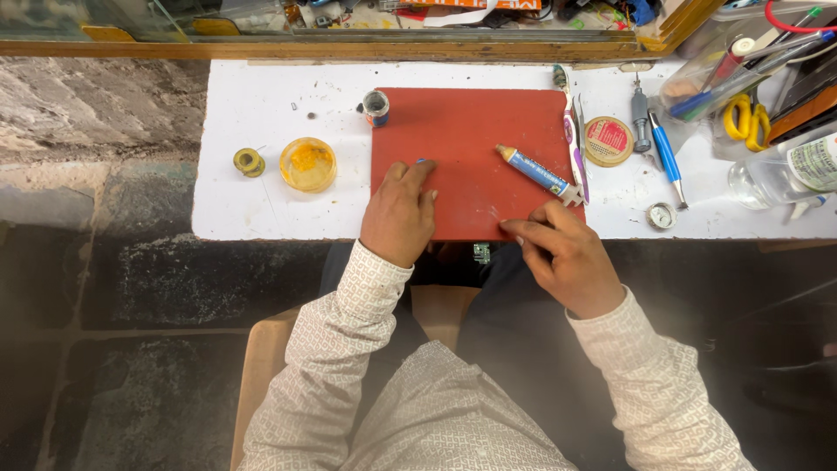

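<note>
Red mat [471, 139]: it lies flat on the white table [253, 105], its near edge at the table's front edge. You should find it a light, floppy sheet, probably rubbery and grippy; take it by an edge or corner, not the middle.
Left hand [401, 214]: you rest it palm down on the mat's near left part, fingers loosely bent, closed on nothing.
Small circuit board [481, 253]: it sits just below the mat's near edge, between your hands; judge it light, stiff and fragile, so pinch its edges only.
Blue syringe tube [534, 172]: it lies slantwise on the mat's right half, untouched; likely light and prone to roll.
Right hand [562, 253]: your fingertips press the mat's near right corner; nothing is held.
</note>
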